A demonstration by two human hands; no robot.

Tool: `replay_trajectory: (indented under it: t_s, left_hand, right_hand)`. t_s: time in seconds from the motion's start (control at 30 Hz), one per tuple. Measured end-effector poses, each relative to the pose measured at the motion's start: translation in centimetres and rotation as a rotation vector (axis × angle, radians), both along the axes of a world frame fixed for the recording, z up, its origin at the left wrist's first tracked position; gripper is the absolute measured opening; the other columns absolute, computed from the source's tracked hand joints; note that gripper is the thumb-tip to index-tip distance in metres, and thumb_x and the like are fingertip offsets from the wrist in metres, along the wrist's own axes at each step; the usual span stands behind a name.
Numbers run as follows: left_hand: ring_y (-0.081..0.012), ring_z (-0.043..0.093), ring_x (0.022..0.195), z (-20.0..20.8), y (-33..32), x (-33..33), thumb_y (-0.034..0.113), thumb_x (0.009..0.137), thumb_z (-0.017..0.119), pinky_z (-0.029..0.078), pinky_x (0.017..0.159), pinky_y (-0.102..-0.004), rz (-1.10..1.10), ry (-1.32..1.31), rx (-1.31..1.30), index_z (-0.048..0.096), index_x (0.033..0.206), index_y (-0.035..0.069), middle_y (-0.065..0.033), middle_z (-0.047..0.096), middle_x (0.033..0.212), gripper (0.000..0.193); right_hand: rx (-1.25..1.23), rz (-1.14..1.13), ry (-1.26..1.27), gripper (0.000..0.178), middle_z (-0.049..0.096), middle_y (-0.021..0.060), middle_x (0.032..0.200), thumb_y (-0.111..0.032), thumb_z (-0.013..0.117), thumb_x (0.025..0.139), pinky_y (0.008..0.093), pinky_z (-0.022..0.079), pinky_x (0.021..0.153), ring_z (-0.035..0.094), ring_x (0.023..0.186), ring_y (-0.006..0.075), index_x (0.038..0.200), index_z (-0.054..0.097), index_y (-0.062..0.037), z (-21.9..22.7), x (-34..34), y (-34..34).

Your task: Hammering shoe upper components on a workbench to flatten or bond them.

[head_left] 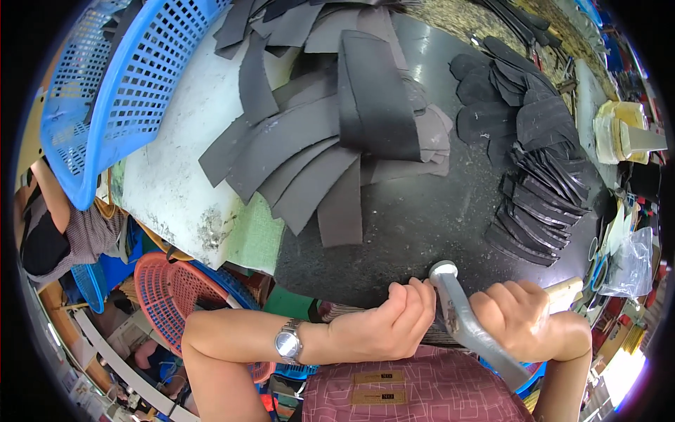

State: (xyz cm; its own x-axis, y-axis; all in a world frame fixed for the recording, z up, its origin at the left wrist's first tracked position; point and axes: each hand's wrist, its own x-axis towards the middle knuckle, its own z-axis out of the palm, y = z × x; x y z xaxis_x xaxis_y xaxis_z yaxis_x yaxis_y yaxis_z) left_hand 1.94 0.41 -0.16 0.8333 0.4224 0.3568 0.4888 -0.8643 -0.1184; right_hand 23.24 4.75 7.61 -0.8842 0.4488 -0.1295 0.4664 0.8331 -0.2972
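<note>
My right hand [513,316] is wrapped round the pale wooden handle of a hammer [467,316] at the near edge of the dark work surface. Its long metal head slants from a round face at the upper left down toward my lap. Beside that face, my left hand [394,320] is closed, fingertips curled together; whatever they hold, if anything, is hidden. A steel watch sits on the left wrist. Farther off lie overlapping dark grey strips of sheet material [281,151], with a wide black folded piece [376,95] on top.
Black rounded cut pieces [548,126] and a fanned row of black curved pieces [534,218] lie at the right. A yellowish tub [622,133] stands beyond them. At left are a blue plastic basket [140,84] and, lower, a red basket [169,295]. Another person [77,232] is at far left.
</note>
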Motion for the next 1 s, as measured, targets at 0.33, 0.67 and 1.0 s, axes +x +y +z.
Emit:
replay_trajectory:
  t_s: [0.33,0.67,1.0]
  left_hand:
    - [-0.0161,0.051,0.070,-1.0,-0.2,-1.3,0.013,0.064,0.065,0.042,0.068,-0.0297,0.247,-0.571,-0.463,0.068,0.089,0.006,-0.0006,0.057,0.080,0.025]
    - [-0.0176,0.050,0.077,-0.3,-1.8,-0.6,0.015,0.072,0.058,0.043,0.071,-0.0295,0.174,-0.218,-0.200,0.068,0.094,-0.002,-0.0036,0.053,0.079,0.030]
    - [-0.0180,0.048,0.076,0.8,-3.6,0.0,0.016,0.073,0.055,0.040,0.067,-0.0292,0.078,-0.007,-0.340,0.065,0.104,-0.005,-0.0059,0.051,0.080,0.039]
  right_hand:
    - [-0.077,-0.070,-0.029,0.024,0.037,0.0000,0.060,-0.014,0.061,0.063,0.0262,0.035,0.038,0.046,0.046,0.0105,0.082,0.051,-0.0027,0.3,-0.1,-0.3]
    - [-0.049,-0.028,-0.026,0.033,0.042,-0.0008,0.063,-0.018,0.061,0.058,0.0246,0.033,0.039,0.046,0.045,0.0097,0.086,0.054,-0.0028,0.6,-0.5,0.2]
    - [-0.034,-0.091,0.111,0.033,0.041,-0.0009,0.062,-0.020,0.060,0.059,0.0255,0.036,0.040,0.048,0.048,0.0109,0.088,0.054,-0.0048,-0.7,-1.3,-0.2]
